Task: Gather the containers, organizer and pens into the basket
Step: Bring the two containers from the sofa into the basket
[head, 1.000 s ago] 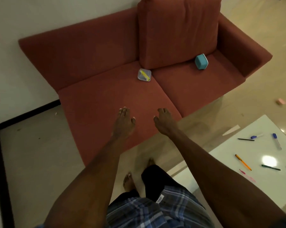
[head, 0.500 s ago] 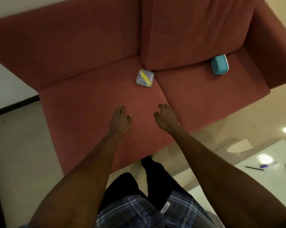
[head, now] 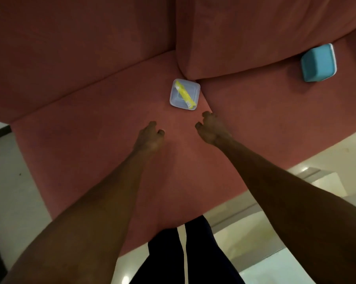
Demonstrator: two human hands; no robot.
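We see two containers on the red sofa (head: pixel 91 124). The nearer one is a small clear square container (head: pixel 184 94), lying flat on the left seat cushion right at the seam where the two seat cushions meet. Inside it a yellow pen (head: pixel 185 95) lies on the diagonal, from the far left corner toward the near right one. The second is a teal container (head: pixel 318 63), well apart on the right seat cushion; it is tipped on its side against the foot of the back cushion (head: pixel 255 33), its paler rim turned to the right. We cannot tell what, if anything, is in it.

Both our arms stretch forward over the left seat cushion, backs of the hands up. The left hand (head: pixel 149 138) hangs over the cushion, near the clear container and a little short of it; its fingers (head: pixel 152 124) are loosely curled downward and hold nothing. The right hand (head: pixel 212 130) is closer, just beside the near right corner of the clear container but apart from it; its fingers (head: pixel 207 115) are also loosely bent, thumb set apart toward the left hand, holding nothing. Whether either hand touches the fabric we cannot tell.

Below, dark trousers show against the front edge of the sofa, with pale glossy floor (head: pixel 13 191) on both sides.
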